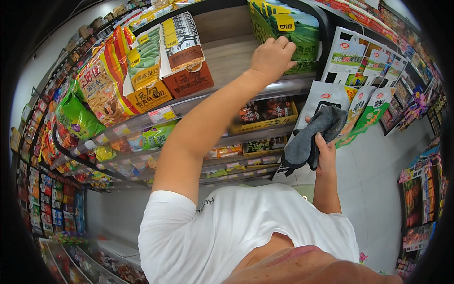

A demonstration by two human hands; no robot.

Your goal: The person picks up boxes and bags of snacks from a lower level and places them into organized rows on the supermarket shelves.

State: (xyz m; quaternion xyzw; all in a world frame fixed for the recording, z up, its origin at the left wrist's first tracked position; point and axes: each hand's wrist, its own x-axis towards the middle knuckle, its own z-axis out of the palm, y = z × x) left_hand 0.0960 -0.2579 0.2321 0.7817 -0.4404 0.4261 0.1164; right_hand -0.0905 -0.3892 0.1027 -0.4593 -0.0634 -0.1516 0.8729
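My left hand [273, 56] reaches across the upper shelf to a green display box [305, 65] of snack packets [292, 26]. Its fingers are curled against the front of the box and packets; whether they grip anything is hidden. In my right hand [324, 152], lower and to the right, is a folded dark grey cloth item [308, 138] with black edging. The thumb lies over the fabric. Left of my left hand, a brown snack box [189, 80] and a yellow snack box [150, 94] stand side by side on the same shelf.
Prawn cracker bags [106, 88] and a green bag [78, 113] fill the shelf's left end. The shelf's front edge [198, 103] carries price tags. Hanging snack pouches [376, 106] are close beyond my right hand. Lower shelves hold more boxes [266, 115]. Another stocked rack [422, 191] stands at the right.
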